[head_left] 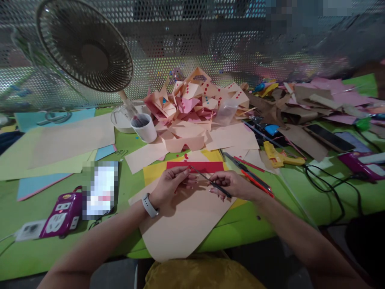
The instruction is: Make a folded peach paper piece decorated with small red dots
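My right hand (pixel 230 184) is closed round slim dark tweezers (pixel 212 182), whose tip points up and left. My left hand (pixel 173 182), with a pale watch on its wrist, has thumb and forefinger pinched at that tip; what lies between them is too small to make out. Just behind the fingers is a red paper strip (pixel 207 165) on a yellow sheet (pixel 150 172). Tiny red paper bits (pixel 185 156) lie beyond the strip. A large peach paper sheet (pixel 180 233) with a rounded front end spreads beneath both hands.
A heap of peach paper pieces (pixel 195 100) rises behind. A fan (pixel 90 56) and white cup (pixel 144 128) stand left of it. Purple power strips (pixel 61 214) and a lit phone (pixel 102 188) lie left. Rightward are a red-black cutter (pixel 257 182), yellow glue gun (pixel 275 154) and black cables (pixel 327 184).
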